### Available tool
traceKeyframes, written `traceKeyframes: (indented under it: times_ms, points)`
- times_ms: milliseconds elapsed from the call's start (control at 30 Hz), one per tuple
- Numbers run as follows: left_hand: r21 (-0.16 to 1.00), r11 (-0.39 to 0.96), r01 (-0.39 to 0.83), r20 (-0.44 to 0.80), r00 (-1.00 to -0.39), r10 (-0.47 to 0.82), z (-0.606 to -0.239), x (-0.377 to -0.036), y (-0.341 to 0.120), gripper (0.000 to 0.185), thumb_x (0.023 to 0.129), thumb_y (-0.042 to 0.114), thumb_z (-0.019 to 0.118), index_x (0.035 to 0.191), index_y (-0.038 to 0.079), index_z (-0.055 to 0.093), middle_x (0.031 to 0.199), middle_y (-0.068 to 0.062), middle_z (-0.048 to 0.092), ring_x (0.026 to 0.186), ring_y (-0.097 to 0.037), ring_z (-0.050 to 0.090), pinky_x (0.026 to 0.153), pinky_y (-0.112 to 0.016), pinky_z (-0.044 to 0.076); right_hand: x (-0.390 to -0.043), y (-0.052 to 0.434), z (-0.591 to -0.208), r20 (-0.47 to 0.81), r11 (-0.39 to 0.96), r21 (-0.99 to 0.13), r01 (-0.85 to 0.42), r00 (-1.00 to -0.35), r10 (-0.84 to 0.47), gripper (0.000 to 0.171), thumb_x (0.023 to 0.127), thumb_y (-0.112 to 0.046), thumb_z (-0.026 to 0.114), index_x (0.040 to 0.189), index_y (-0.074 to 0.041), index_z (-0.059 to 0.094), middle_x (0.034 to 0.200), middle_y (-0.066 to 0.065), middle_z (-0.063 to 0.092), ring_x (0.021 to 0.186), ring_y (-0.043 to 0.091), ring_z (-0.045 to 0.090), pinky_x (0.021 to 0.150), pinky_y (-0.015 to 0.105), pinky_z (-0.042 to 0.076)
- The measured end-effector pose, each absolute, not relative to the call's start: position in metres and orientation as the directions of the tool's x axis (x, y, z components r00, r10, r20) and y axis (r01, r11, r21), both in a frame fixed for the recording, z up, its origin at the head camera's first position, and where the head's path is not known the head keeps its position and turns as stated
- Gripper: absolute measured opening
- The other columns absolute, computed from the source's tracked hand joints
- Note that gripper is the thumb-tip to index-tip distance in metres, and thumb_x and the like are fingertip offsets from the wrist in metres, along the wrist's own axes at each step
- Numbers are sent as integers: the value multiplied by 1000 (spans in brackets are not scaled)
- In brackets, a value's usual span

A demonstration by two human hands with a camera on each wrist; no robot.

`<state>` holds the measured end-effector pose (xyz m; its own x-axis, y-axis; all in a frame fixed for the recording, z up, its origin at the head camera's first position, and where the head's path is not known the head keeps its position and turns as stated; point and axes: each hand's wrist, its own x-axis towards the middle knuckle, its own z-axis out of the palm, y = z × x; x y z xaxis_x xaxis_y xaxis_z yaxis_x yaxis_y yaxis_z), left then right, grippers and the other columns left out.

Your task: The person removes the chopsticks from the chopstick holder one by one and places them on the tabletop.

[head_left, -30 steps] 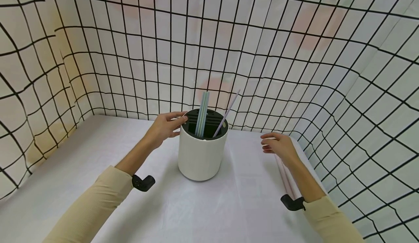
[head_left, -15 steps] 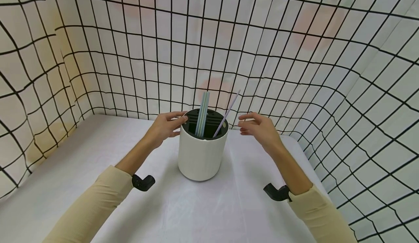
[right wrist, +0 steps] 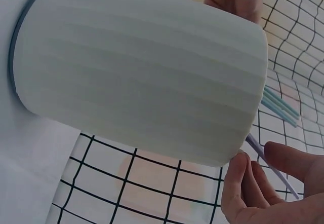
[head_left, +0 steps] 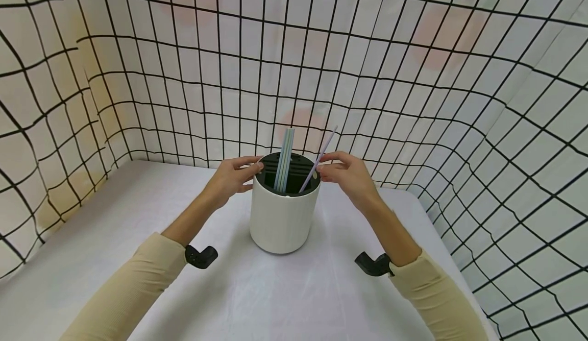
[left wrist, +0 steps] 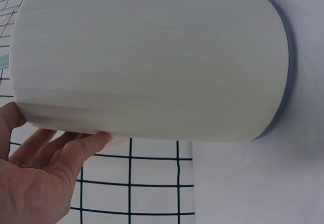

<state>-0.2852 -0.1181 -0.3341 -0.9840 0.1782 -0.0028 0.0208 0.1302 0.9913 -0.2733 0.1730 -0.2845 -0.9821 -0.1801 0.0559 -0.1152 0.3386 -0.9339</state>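
Note:
A white round holder [head_left: 283, 223] with a black divided insert [head_left: 268, 162] stands upright on the table. Several thin pale blue-green, straw-like sticks [head_left: 285, 160] rise from it, and one thin purple stick [head_left: 316, 165] leans out to the right. My left hand [head_left: 234, 177] grips the holder's left rim, thumb on the top edge, fingers along the outside. On the other side, my right hand [head_left: 346, 177] has its fingertips at the right rim. In the right wrist view, the purple stick [right wrist: 258, 145] passes between that hand's thumb and fingers, which stand apart.
A white cloth covers the table [head_left: 285, 300]. Black wire grid panels [head_left: 229, 65] close in the back and both sides, with pale sheeting behind them. Each wrist carries a small black camera mount, such as the left mount [head_left: 201, 257].
My right hand has moved left from the table's right side to the holder's right rim. Pinkish sticks seen earlier on the right are now hidden by the arm. The left hand stays put.

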Motion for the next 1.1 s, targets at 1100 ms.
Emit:
traceKeyframes:
  times_ms: [1100]
  points:
    - [993, 116, 15, -6, -985, 173, -335, -286, -117, 47, 102, 30, 64, 146, 16, 56, 147, -12, 56, 133, -27, 58, 103, -44, 56, -276, 169, -271, 226, 108, -967, -230, -973, -52, 28, 91, -5, 74, 114, 2, 59, 86, 1, 76, 83, 19, 74, 80, 33, 66]
